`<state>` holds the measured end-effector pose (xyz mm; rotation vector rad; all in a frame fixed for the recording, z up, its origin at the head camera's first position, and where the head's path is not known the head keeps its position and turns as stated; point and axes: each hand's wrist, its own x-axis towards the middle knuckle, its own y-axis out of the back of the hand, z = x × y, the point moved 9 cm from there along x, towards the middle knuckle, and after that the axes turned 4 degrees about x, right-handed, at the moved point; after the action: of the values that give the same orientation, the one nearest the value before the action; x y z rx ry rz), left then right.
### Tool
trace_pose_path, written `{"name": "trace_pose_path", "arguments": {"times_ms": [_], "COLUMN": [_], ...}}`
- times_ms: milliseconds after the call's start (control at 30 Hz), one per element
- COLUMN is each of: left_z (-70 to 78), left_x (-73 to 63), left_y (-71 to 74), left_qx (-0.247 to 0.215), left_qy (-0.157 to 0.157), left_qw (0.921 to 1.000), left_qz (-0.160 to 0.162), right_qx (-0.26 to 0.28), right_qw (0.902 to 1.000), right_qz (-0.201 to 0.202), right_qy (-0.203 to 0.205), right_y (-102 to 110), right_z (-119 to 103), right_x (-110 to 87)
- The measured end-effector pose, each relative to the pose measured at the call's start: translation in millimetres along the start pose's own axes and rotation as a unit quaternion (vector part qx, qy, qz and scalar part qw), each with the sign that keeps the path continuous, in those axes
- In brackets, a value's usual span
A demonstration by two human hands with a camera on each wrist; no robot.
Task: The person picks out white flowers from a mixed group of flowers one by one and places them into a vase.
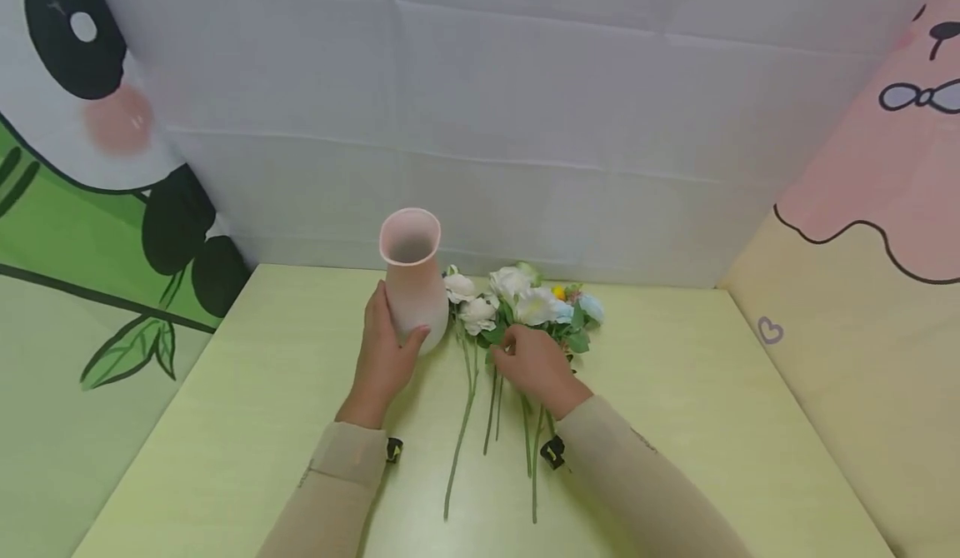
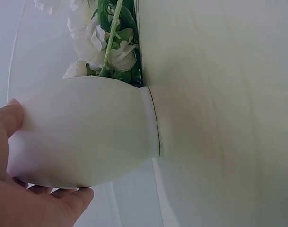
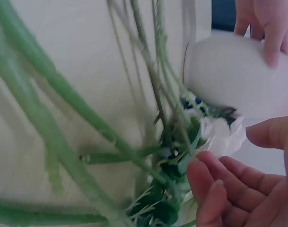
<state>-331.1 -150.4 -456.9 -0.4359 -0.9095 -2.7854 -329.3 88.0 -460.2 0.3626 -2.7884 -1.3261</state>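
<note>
A pale pinkish-white vase (image 1: 415, 296) stands on the table with its wide mouth up. My left hand (image 1: 385, 354) grips its side, thumb across the front and fingers round the far side. In the left wrist view the base of the vase (image 2: 87, 130) meets the tabletop. Artificial flowers lie just right of it: white blooms (image 1: 513, 291) with green leaves, their long stems (image 1: 468, 412) pointing towards me. Over the leaves and upper stems is my right hand (image 1: 536, 365). In the right wrist view its thumb stands apart from the loosely bent fingers (image 3: 233, 179), close to a white bloom (image 3: 224, 137).
Light blue blooms (image 1: 591, 308) and a small yellow one (image 1: 558, 292) lie at the right of the bunch. A white cloth wall (image 1: 525, 158) rises behind the pale yellow table (image 1: 697, 425). Printed cartoon panels flank both sides.
</note>
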Motion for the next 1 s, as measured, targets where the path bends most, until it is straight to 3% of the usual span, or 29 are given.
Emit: {"name": "trace_pose_path", "arguments": {"times_ms": [133,300,567,800,1000], "left_z": [0.3,1.2,-0.9,-0.6,-0.6], "left_x": [0.4,0.9,0.2,0.0,0.2], "left_y": [1.2,0.5,0.6,-0.1,-0.1], "left_qx": [-0.003,-0.008,-0.004,-0.005,-0.001], "left_qy": [-0.002,-0.010,-0.010,-0.014,-0.015], "left_qw": [1.0000,0.9999,0.9999,0.9999,0.9999], "left_qz": [0.003,0.002,0.003,0.004,0.008], "right_qx": [-0.018,0.012,0.032,0.087,0.127], "right_qw": [0.9986,0.9952,0.9921,0.9842,0.9787], "right_qz": [0.027,0.040,0.044,0.048,0.072], "right_qy": [-0.043,-0.088,-0.113,-0.147,-0.144], "right_y": [4,5,-4,-8,-4], "right_z": [12,24,33,45,50], "right_x": [7.4,12.1,19.9,25.3,28.0]}}
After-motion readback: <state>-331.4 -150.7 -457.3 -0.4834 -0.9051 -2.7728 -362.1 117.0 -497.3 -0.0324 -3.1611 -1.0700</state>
